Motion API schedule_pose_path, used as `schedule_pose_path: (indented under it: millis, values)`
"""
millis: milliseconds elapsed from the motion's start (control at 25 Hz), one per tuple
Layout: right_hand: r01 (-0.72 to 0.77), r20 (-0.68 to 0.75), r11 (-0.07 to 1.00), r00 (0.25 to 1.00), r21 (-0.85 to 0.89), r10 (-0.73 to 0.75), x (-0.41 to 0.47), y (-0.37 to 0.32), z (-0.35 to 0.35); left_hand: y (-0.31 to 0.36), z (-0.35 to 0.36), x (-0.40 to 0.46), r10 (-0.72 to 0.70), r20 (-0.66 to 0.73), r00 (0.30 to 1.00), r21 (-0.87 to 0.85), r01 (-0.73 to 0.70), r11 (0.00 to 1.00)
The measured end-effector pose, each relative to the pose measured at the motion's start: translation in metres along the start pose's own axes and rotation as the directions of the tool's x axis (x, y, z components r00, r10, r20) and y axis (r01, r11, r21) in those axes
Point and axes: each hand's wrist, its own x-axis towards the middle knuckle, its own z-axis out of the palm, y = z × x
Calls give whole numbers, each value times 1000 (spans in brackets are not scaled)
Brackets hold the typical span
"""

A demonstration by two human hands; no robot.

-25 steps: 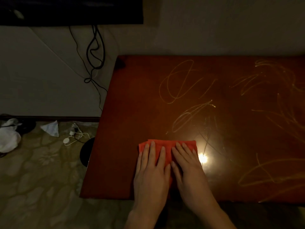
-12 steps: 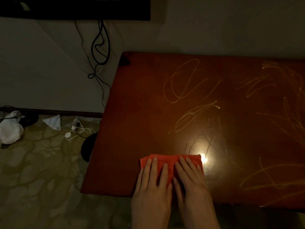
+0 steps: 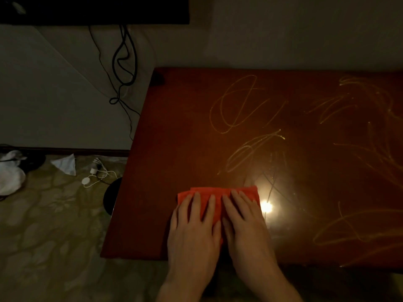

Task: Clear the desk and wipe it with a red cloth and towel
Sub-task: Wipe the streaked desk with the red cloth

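A folded red cloth (image 3: 220, 192) lies flat on the dark reddish wooden desk (image 3: 181, 131), near its front edge. My left hand (image 3: 194, 225) and my right hand (image 3: 244, 221) press down on the cloth side by side, fingers straight and pointing away from me. Most of the cloth is hidden under the two hands. Pale yellowish scribble marks (image 3: 235, 105) run across the desk top, and a bright light reflection (image 3: 266, 207) glints just right of the cloth.
The desk stands against a pale wall, with black cables (image 3: 123, 62) hanging to its left. On the patterned floor at the left lie a white charger with cord (image 3: 93, 173), a white paper scrap (image 3: 65, 164), white cloth (image 3: 9, 175) and a dark round object (image 3: 112, 199).
Both hands and the red cloth slid back toward the desk's front edge, then forward a little again. The camera view shifted slightly.
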Motion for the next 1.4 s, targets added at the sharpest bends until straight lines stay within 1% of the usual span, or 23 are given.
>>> schedule_pose_path:
  millis: [80, 160, 240, 320, 440, 520, 640, 720, 800, 840, 960, 1040, 1120, 1200, 1280, 1400]
  values:
    - [49, 14, 999, 999, -12, -49, -14, 1, 0, 0, 0, -14, -2, 34, 999, -10, 2, 1000]
    - [48, 19, 999, 999, 13, -49, -7, 5, 3, -1, 3, -9, -11, 26, 1000, -10, 11, 1000]
    - [32, 7, 999, 999, 30, -32, 9, 6, 2, -2, 4, 7, -11, -17, 1000, -6, 11, 1000]
    - [50, 4, 998, 999, 45, -50, 33, 10, 2, -2, 4, 31, 3, -60, 998, -1, -3, 1000]
    - [62, -1, 996, 998, 56, -62, 79, 14, 0, -2, -3, 73, 16, -52, 998, 5, -16, 1000]
    - [56, -6, 996, 998, 71, -56, 92, 13, -1, -2, -5, 85, 2, -43, 999, 13, -2, 1000]
    - [41, -52, 994, 998, 98, -36, 67, 9, 5, 0, -2, 63, -14, -49, 999, 17, 15, 1000]
    - [36, -69, 994, 997, 108, -28, 37, 4, 9, 2, -2, 39, -2, -4, 1000, 3, 2, 1000]
    - [52, -73, 993, 996, 104, -44, 27, 3, 11, 0, -2, 32, 13, 32, 999, -4, -13, 1000]
    - [56, -70, 993, 996, 100, -49, 30, 4, 11, -2, -2, 35, 20, 35, 999, -7, -20, 1000]
    - [46, -30, 993, 999, 108, -43, 59, 8, 6, -10, 0, 59, 60, -43, 997, 7, -60, 998]
    - [53, -18, 991, 999, 124, -51, 86, 10, 4, -16, 0, 84, 61, -56, 997, 1, -61, 998]
    - [50, -15, 989, 999, 140, -49, 114, 12, 4, -20, -6, 109, 62, -46, 997, -5, -63, 998]
    - [53, -33, 987, 998, 149, -48, 133, 12, 2, -23, -10, 127, 68, 5, 998, -9, -68, 998]
    - [57, -38, 986, 998, 158, -51, 132, 10, 1, -24, -12, 127, 82, 12, 997, 27, -82, 996]
    - [60, -30, 980, 998, 189, -55, 94, 5, 1, -23, -15, 92, 84, 26, 996, 42, -85, 995]
